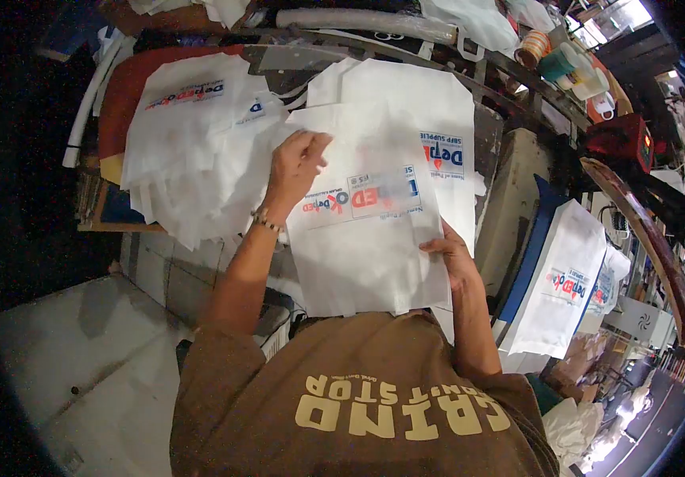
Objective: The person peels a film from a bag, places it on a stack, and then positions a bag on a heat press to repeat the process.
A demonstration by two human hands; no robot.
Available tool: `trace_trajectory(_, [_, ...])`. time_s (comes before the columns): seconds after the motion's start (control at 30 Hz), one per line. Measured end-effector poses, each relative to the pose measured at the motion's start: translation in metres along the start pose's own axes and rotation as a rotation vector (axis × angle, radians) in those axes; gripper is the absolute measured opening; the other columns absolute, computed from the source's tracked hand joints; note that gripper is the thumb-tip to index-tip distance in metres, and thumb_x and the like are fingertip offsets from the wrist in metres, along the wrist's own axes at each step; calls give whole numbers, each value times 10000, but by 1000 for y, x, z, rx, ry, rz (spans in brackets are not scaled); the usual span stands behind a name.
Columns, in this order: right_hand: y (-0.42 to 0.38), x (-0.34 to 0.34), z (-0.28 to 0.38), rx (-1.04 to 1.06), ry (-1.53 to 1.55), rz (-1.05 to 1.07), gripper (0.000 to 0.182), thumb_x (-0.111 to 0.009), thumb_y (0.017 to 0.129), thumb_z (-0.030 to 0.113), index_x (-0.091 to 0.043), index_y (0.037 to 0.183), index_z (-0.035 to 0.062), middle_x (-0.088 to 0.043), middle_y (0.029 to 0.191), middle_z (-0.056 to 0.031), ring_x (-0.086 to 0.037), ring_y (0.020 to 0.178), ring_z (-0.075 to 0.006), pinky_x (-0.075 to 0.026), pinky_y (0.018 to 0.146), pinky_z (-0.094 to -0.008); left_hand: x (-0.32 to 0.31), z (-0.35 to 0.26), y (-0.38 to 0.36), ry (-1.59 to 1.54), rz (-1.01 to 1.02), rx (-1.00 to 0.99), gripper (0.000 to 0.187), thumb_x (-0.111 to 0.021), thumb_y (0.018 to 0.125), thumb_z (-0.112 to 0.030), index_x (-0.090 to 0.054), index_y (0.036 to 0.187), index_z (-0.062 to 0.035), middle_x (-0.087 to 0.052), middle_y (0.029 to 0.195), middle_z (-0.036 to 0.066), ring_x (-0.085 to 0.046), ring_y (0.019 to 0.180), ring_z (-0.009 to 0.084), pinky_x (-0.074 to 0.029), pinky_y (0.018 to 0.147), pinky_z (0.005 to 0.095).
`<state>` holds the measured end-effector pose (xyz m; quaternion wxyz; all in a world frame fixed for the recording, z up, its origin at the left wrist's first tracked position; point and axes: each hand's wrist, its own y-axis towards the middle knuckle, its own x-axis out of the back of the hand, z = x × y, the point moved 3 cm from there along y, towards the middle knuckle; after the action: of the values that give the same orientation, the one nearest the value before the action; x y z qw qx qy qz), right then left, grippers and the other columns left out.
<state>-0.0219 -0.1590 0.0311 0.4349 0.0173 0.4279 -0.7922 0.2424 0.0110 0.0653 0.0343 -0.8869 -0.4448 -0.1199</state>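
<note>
A flat white printed bag (358,270) lies in front of my chest, with red and blue lettering that reads upside down to me; print also shows through the thin material. My right hand (455,256) grips its right edge, thumb on top and the other fingers mostly hidden underneath. Over the bag's upper left side is my left hand (301,155), its fingers curled in together; whether anything is between them I cannot make out. A beaded bracelet (267,221) circles my left wrist. Beyond the held bag, more white printed bags (414,87) lie flat on the table.
A loose, overlapping pile of white printed bags (199,143) covers the table's left part. Another printed bag (557,278) hangs over a blue board (535,238) on my right. A clear-wrapped roll (366,24) lies along the back, near stacked tubs (573,67).
</note>
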Motion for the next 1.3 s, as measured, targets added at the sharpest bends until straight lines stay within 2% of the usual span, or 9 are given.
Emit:
trace_trajectory(0.2, [-4, -5, 4, 56, 31, 22, 717, -651, 804, 79, -422, 1482, 34, -628, 1270, -132, -625, 1123, -265, -511, 982, -380, 30, 48, -89, 788, -29, 284, 444, -778, 834, -353, -597, 1000, 16, -645, 906, 188, -621, 817, 373, -499, 754, 445])
trace_trajectory(0.3, [-12, -11, 16, 33, -315, -255, 712, -714, 893, 315, -423, 1467, 11, -637, 1249, -151, -639, 1095, -242, -521, 946, -367, 26, 81, -132, 537, -169, 377, 479, -809, 821, -305, -558, 1076, 13, -595, 841, 107, -579, 802, 247, -491, 714, 394])
trace_trajectory(0.47, [-17, -9, 18, 221, -439, -97, 777, -699, 931, 300, -310, 1508, -45, -592, 1311, -215, -601, 1136, -243, -512, 927, -349, 46, 185, -164, 106, -439, 265, 369, -819, 838, -154, -575, 1087, -36, -533, 881, -24, -459, 744, 87, -412, 652, 260])
trace_trajectory(0.67, [-9, -7, 5, 762, -733, 125, 483, -559, 983, 132, -416, 1395, -76, -683, 1045, -269, -691, 870, -301, -535, 786, -397, 60, 62, -154, 24, -152, 288, 292, -703, 940, -200, -556, 1091, 2, -545, 933, 17, -485, 783, 102, -423, 691, 278])
trace_trajectory(0.8, [-106, -10, 45, 801, -759, 106, 420, -540, 1000, 125, -451, 1373, -46, -661, 1128, -260, -677, 999, -310, -512, 887, -392, 15, -39, -148, -336, -204, 295, 378, -604, 993, -153, -501, 1290, 57, -610, 1146, 101, -587, 998, 173, -467, 911, 325])
trace_trajectory(0.87, [-133, 24, 38, 794, -706, 10, 414, -546, 1006, 140, -459, 1368, -42, -657, 1147, -233, -658, 1034, -279, -504, 904, -378, 10, -17, -143, 92, -55, 15, 512, -576, 1019, -189, -405, 1432, 61, -549, 1351, 131, -539, 1211, 202, -419, 1048, 347])
trace_trajectory(0.93, [-154, 65, 26, 774, -600, -151, 405, -558, 1017, 170, -476, 1357, -34, -648, 1183, -179, -618, 1106, -217, -488, 938, -349, -42, -48, -130, -414, 76, 288, 528, -552, 1039, -213, -386, 1459, 61, -482, 1428, 136, -489, 1276, 210, -417, 1062, 350])
trace_trajectory(0.97, [-165, 84, 22, 787, -599, -155, 405, -558, 1017, 170, -476, 1357, -34, -648, 1183, -179, -618, 1106, -217, -488, 938, -349, -53, -31, -129, -291, -91, 280, 553, -593, 1022, -233, -396, 1460, 41, -477, 1431, 133, -489, 1276, 205, -427, 1056, 347])
trace_trajectory(1.3, [-283, 250, -2, 719, -386, -375, 481, -607, 1001, 192, -465, 1405, -27, -625, 1247, -108, -588, 1050, -141, -481, 890, -294, -256, -122, -187, -368, 380, 199, 506, -692, 872, 44, -504, 1341, 22, -631, 1226, 111, -598, 1096, 180, -481, 961, 318])
